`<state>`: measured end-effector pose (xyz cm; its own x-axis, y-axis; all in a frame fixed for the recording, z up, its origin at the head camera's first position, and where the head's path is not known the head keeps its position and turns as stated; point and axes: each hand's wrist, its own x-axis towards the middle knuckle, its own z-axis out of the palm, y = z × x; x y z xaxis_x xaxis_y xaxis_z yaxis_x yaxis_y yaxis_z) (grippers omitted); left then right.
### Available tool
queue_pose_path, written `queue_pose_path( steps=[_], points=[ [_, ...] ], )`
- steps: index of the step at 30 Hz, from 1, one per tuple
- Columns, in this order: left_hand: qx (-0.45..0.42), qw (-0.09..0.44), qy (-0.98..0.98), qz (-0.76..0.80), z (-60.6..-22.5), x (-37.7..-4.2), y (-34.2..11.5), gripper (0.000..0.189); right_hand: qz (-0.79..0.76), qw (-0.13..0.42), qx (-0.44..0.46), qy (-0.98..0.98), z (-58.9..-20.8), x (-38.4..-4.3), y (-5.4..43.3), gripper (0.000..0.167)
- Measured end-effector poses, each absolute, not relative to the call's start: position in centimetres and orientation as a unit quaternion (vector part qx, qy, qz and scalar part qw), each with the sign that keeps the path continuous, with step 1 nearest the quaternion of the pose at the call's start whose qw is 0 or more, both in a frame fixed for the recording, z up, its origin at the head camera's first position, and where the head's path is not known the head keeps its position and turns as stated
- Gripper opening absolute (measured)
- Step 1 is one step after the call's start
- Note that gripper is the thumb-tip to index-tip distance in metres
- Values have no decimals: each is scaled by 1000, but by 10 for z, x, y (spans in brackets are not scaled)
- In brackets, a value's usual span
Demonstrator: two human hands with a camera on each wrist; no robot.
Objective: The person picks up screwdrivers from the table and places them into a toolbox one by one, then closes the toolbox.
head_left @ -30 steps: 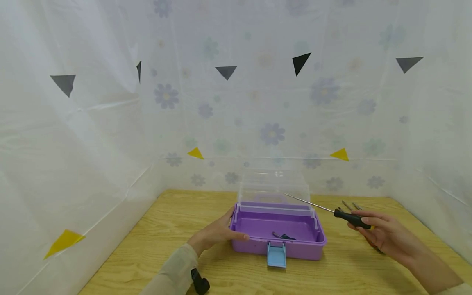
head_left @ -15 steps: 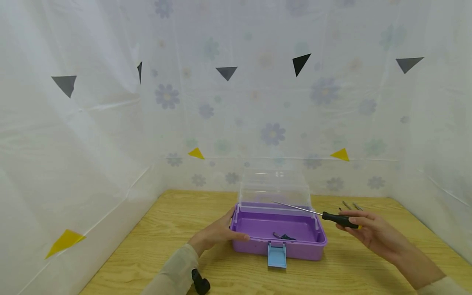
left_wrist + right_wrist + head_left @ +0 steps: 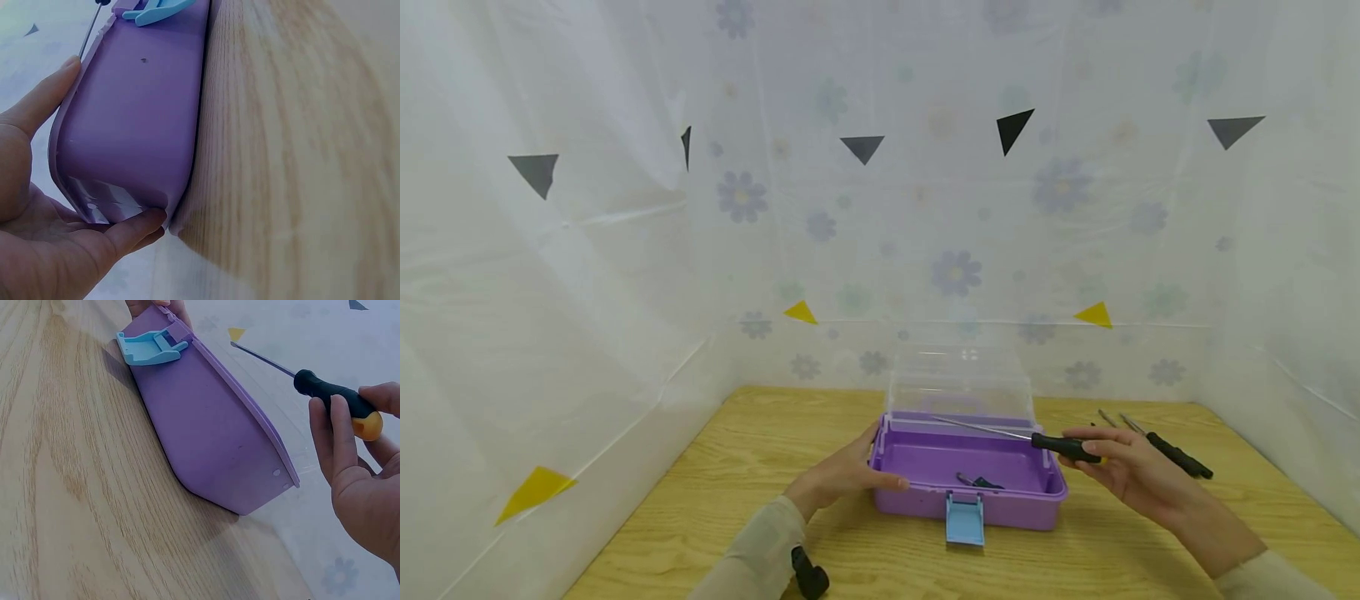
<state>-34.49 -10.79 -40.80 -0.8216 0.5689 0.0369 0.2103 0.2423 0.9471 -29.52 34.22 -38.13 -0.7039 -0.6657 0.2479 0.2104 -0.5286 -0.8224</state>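
A purple toolbox stands on the table with its clear lid raised at the back and its light blue latch hanging down in front. My left hand holds its left end, thumb on the front rim and fingers against the end wall. My right hand grips a screwdriver by its black-and-yellow handle. The long shaft points left, above the box's opening. Inside the box lies a small tool with a dark handle, partly hidden by the front wall.
Right of the box lie a black-handled tool and another metal-tipped tool, partly behind my right hand. A black object sits by my left sleeve. Pale plastic sheeting with flowers and triangles surrounds the wooden table.
My right hand has moved left with the screwdriver, bringing its shaft over the box and uncovering the black-handled tool on the table. The left hand and the box have stayed in place.
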Motion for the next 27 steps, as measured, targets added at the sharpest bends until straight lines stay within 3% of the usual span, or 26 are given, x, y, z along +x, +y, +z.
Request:
queue_pose_path(
  steps=[19, 27],
  points=[
    [251, 157, 776, 557, -408, -345, -108, 118, -817, 252, -275, 440, -383, -300, 323, 49],
    [253, 157, 777, 555, -408, -344, -108, 121, -813, 229, -228, 485, -381, -298, 315, 42]
  ],
)
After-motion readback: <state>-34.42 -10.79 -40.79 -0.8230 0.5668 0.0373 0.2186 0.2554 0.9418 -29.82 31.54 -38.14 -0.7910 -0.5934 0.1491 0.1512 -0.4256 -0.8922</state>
